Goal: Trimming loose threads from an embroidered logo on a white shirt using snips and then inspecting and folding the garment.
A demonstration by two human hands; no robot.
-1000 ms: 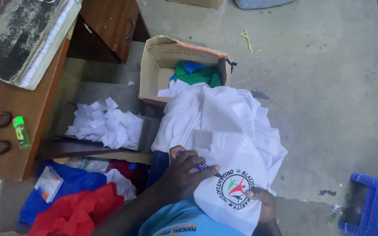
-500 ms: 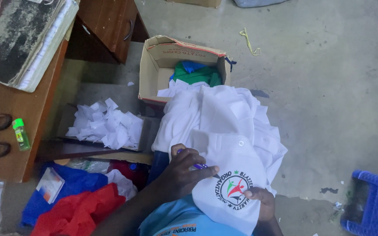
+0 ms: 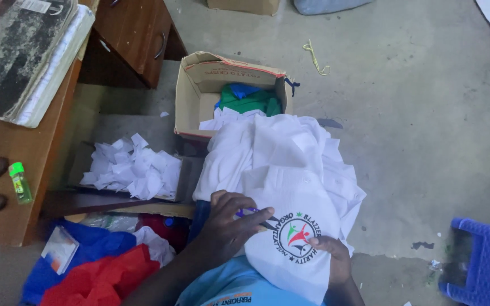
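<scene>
A white shirt (image 3: 290,170) with a round printed emblem (image 3: 297,237) lies bunched over my lap. My left hand (image 3: 228,226) rests on the cloth just left of the emblem. It grips a small purple-handled tool (image 3: 252,213) whose dark tip points at the emblem's edge. My right hand (image 3: 331,262) pinches the shirt fabric at the emblem's lower right. Its fingers are partly tucked under the cloth.
An open cardboard box (image 3: 199,85) with green and blue cloth stands beyond the shirt. White paper scraps (image 3: 134,170) are heaped to the left, with a wooden desk (image 3: 12,164) and a small green bottle (image 3: 20,182). Red and blue cloth (image 3: 94,266) lies lower left, and a blue plastic stool (image 3: 483,260) stands right.
Both hands stay on the shirt by the emblem. Only the view has shifted slightly.
</scene>
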